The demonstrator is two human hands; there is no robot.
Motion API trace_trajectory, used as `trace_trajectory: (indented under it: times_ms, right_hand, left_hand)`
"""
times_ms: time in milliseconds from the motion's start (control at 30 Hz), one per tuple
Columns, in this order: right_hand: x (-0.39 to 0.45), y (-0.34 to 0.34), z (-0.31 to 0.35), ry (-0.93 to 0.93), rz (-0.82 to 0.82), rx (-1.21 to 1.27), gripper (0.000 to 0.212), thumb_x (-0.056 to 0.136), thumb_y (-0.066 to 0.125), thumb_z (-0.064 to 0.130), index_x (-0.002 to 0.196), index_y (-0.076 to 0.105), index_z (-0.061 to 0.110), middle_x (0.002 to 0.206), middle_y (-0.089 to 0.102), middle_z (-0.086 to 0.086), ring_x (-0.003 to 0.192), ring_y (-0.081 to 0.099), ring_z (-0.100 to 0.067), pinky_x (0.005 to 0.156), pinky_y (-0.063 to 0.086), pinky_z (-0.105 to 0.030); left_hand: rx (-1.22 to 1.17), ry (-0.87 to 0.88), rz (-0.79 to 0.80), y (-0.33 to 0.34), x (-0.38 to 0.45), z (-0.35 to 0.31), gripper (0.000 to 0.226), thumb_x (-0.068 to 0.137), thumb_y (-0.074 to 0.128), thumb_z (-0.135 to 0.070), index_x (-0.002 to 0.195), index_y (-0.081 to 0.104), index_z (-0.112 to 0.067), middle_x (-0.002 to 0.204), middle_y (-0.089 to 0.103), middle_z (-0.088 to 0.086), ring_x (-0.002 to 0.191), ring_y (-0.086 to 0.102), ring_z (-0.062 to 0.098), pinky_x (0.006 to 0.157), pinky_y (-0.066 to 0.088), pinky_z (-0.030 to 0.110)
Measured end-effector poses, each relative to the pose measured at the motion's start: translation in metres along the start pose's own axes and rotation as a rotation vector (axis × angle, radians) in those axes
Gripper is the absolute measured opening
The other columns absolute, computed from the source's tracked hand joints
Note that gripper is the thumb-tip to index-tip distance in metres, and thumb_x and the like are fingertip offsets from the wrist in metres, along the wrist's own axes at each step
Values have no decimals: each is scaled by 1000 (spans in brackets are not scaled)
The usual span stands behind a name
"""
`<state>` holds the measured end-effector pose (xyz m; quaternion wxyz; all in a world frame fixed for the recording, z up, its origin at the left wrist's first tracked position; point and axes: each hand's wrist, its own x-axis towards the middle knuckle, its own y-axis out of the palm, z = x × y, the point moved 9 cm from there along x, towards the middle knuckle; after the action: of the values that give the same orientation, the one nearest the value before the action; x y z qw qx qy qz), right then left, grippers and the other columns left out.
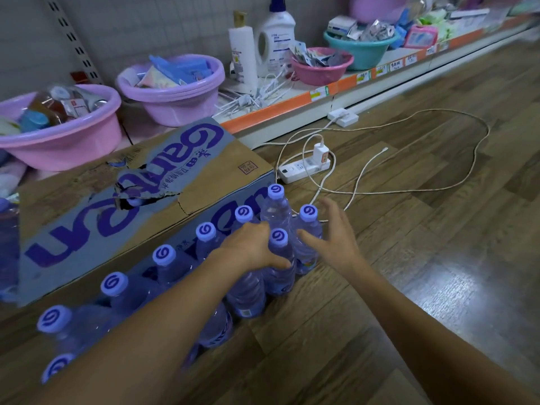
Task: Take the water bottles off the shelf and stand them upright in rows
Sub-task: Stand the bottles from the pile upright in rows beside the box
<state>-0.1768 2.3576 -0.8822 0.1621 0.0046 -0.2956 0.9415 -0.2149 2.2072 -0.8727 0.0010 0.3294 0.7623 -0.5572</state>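
Note:
Several clear water bottles with purple caps stand upright in rows on the wooden floor along a cardboard box (122,200). My left hand (251,247) grips the near bottle (280,270) at the right end of the rows, thumb round its front. My right hand (333,238) hovers open, fingers spread, just right of the end bottle (308,238) without holding it. A taller bottle (276,206) stands behind them against the box. More caps (163,254) run toward the lower left, partly hidden by my left forearm.
A low shelf (292,108) behind the box carries pink and purple basins (172,83), a teal basin, detergent bottles and small goods. A white power strip (304,168) with a charger and looping cables lies on the floor right of the box. Wooden floor extends to the right.

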Motion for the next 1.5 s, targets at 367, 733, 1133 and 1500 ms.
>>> trace_trajectory:
  times_ms: [367, 733, 1133, 1500]
  right_hand:
    - [-24, 99, 227, -713, 129, -681, 42, 75, 42, 43, 94, 66, 14, 91, 69, -4, 88, 65, -28, 75, 53, -36]
    - [-128, 323, 328, -957, 634, -761, 49, 92, 45, 42, 132, 42, 13, 136, 47, -5, 127, 41, -24, 104, 35, -35]
    - [-105, 381, 367, -739, 639, -733, 43, 89, 50, 37, 123, 46, 10, 128, 51, -12, 119, 46, -29, 95, 43, -40]
    - [-103, 380, 353, -642, 633, -640, 50, 89, 52, 40, 129, 42, 13, 133, 47, -9, 123, 42, -26, 97, 42, -40]
  left_hand:
    - [588, 50, -503, -132, -170, 144, 46, 65, 67, -46, 97, 63, -13, 91, 71, 7, 76, 70, 25, 59, 53, 27]
    - [548, -500, -506, -84, -313, 380, 69, 27, 86, -50, 83, 69, -14, 79, 70, 6, 66, 69, 25, 52, 53, 26]
    - [331, -700, -499, -108, -326, 438, 55, 83, 56, -42, 128, 39, -13, 131, 46, 8, 123, 45, 27, 95, 39, 38]
    - [154, -663, -508, -101, -287, 438, 60, 83, 57, -41, 130, 38, -10, 131, 44, 11, 124, 42, 30, 98, 38, 42]
